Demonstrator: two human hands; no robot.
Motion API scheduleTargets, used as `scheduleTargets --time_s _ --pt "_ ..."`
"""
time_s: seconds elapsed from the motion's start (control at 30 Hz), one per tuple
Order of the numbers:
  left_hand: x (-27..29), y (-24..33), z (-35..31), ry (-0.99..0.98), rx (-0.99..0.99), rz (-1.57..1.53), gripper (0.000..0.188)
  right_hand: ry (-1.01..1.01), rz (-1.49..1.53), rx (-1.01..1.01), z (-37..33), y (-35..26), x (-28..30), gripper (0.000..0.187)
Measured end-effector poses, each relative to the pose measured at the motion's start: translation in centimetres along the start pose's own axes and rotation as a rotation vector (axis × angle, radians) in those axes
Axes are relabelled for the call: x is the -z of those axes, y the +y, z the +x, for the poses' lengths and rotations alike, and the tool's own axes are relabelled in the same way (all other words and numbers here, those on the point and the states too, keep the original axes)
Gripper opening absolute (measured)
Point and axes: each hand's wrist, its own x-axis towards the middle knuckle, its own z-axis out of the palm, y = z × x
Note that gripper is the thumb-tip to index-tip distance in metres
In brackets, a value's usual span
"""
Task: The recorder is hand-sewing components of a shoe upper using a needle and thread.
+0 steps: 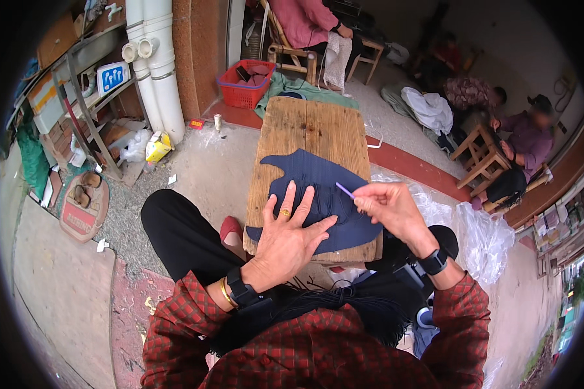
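A dark navy cut-out piece (344,170), with a curved point at its upper left, lies flat on a small wooden bench (318,123). Dark thread or cord lines cross its middle. My left hand (289,230) presses on its left and lower part, fingers spread and stretched. In a pinch of thumb and fingers, my right hand (392,207) holds a slim purple stick-like tool (345,190). The tool's tip points up and left, just over or touching the piece; I cannot tell which. A bundle of dark cords (344,305) lies across my lap.
Beyond the bench stand a red plastic basket (245,87) and green cloth (285,87). Clear plastic sheeting (483,236) lies at the right. White pipes (159,71) and a cluttered rack (87,91) are at the left. Other people sit farther back, one at a wooden stool (483,155).
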Motion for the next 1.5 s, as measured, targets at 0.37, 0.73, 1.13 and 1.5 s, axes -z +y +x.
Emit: scheduleTargets --time_s 0.37,0.73,1.13,1.5 --pt "0.4 0.4 0.3 -0.014 0.073 -0.079 0.052 -0.273 0.219 -0.065 -5.5 -0.8 0.1 0.024" --pt "0.0 0.0 0.2 -0.041 -0.026 0.02 0.042 0.063 0.01 0.035 -0.3 0.5 -1.2 0.019" --pt "1.9 -1.8 1.5 -0.205 -0.031 -0.146 0.092 -0.104 0.512 0.193 4.4 -2.6 1.3 0.028" --pt "3.0 -2.9 2.1 -0.353 -0.154 -0.218 0.031 -0.079 0.304 0.059 11.4 1.0 1.8 0.027"
